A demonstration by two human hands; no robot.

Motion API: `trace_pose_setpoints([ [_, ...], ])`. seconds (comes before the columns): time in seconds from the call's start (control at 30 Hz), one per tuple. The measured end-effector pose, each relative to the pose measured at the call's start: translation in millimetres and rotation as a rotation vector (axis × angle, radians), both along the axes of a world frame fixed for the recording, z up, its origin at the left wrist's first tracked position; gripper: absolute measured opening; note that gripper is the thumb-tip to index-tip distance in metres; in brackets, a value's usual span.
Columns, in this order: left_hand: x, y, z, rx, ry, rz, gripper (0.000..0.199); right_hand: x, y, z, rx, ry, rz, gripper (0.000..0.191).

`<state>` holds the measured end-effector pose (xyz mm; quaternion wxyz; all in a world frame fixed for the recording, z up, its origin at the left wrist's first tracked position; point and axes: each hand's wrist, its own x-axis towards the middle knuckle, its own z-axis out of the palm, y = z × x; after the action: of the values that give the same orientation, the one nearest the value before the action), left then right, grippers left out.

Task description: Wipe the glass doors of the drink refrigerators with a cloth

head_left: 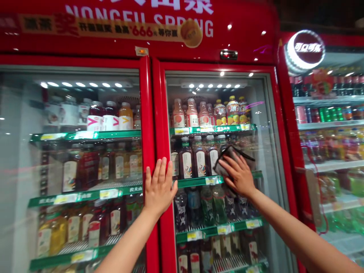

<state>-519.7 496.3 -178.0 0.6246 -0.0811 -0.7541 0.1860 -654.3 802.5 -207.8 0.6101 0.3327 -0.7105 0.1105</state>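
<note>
A red drinks fridge [159,113] with two glass doors fills most of the view. My left hand [159,185] lies flat on the red frames where the doors meet, fingers stretched upward, with nothing in it. Against the right glass door [260,113], my right hand [237,174] presses a grey cleaning cloth [234,153] with a dark edge. The cloth's upper part shows above my fingers; its lower part is hidden under the palm. Behind that glass, dark bottles with white labels [200,157] stand on a shelf.
Several shelves of bottles [104,163] show behind the left glass door. A second drinks fridge [335,125] stands at the right, with a round lit sign [305,51] at its top and a thin red cord [317,170] hanging beside it.
</note>
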Motion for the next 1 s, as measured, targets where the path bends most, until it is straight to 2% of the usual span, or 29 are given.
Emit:
trace_pose_setpoints([
  [0.07,2.3,-4.2,-1.3,0.022,-0.006,-0.02,0.091,-4.8,-8.2,11.6,-0.272,-0.024,-0.049,0.062],
  [0.13,2.7,-5.2,-3.2,0.039,-0.017,-0.028,0.094,-1.5,-39.1,30.6,-0.465,-0.043,-0.072,0.061],
  [0.17,2.6,-4.9,-4.2,0.046,-0.021,-0.026,0.094,3.3,-59.8,40.1,-0.505,-0.047,-0.071,0.061],
  [0.27,3.7,-4.6,-6.9,0.053,-0.036,-0.021,0.094,24.2,-119.8,58.8,-0.409,-0.017,0.016,0.059],
  [0.33,7.1,-6.3,-8.1,0.044,-0.041,-0.034,0.091,37.0,-144.0,61.3,-0.31,0.008,0.132,0.058],
  [0.5,20.7,-18.9,-8.0,0.032,0.027,-0.111,0.078,58.1,-158.8,51.6,-0.37,0.086,0.414,0.063],
  [0.57,25.2,-26.0,-5.2,0.067,0.073,-0.156,0.074,66.6,-166.9,52.8,-0.256,0.131,0.483,0.063],
  [0.63,28.8,-33.3,-0.2,0.111,0.107,-0.201,0.072,73.2,-180.3,65.2,-0.098,0.132,0.501,0.06],
  [0.7,32.3,-40.0,6.5,0.148,0.123,-0.235,0.07,75.7,-194.7,91.4,-0.038,0.084,0.487,0.058],
  [0.8,39.2,-46.9,18.1,0.178,0.126,-0.254,0.069,71.4,-209.1,143.0,-0.149,-0.011,0.468,0.056],
  [0.87,45.2,-47.4,25.7,0.188,0.123,-0.27,0.068,66.9,-213.9,166.3,-0.214,-0.055,0.472,0.056],
  [0.93,50.8,-43.2,32.3,0.198,0.111,-0.31,0.068,64.9,-217.2,168.1,-0.227,-0.095,0.491,0.057],
  [1.0,52.7,-33.6,37.6,0.199,0.099,-0.366,0.067,66.7,-219.8,149.4,-0.222,-0.157,0.526,0.06],
])
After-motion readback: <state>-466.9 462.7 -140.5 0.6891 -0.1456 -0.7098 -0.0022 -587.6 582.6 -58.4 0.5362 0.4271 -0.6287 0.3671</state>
